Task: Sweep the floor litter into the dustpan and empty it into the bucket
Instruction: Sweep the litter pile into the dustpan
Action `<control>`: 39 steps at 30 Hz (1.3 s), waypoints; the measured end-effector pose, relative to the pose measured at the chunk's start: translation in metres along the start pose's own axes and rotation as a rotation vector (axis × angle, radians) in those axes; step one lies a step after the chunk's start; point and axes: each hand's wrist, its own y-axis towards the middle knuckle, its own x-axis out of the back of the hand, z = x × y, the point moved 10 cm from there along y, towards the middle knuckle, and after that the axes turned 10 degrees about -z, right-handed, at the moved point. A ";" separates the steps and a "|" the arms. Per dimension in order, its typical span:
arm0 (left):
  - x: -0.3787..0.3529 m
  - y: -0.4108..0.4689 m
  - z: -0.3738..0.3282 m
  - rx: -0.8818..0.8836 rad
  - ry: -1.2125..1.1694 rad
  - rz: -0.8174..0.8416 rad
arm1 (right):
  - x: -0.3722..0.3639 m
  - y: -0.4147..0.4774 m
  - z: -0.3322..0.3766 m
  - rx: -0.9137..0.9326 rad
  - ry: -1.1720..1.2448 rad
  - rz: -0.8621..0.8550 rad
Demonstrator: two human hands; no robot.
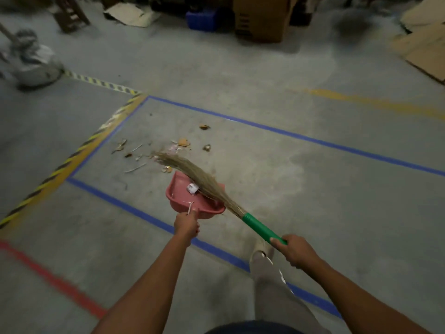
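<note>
Right hand [296, 251] grips broom [216, 192]; left hand [186, 224] grips dustpan [178, 192]; inside, white paper wad [192, 189]; litter [184, 142] scattered just beyond.

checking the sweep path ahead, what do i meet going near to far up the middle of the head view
right hand gripping the broom handle → left hand holding the dustpan → scattered litter → blue crate at the far end

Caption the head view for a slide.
Left hand holds a pink dustpan while the right hand sweeps floor litter toward it with a broom.
</note>
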 end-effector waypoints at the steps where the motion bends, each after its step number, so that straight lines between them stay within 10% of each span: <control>1: -0.006 0.018 -0.009 0.021 0.004 -0.002 | 0.003 0.024 0.010 0.015 -0.017 0.012; 17: -0.098 0.282 -0.139 0.286 0.057 -0.064 | 0.051 0.362 0.143 0.036 -0.162 0.136; 29: -0.176 0.509 -0.021 0.220 0.419 -0.118 | -0.090 0.530 0.138 -0.083 -0.146 -0.001; 39: -0.164 0.492 0.060 0.329 0.457 -0.066 | -0.105 0.496 0.072 -0.020 -0.219 0.144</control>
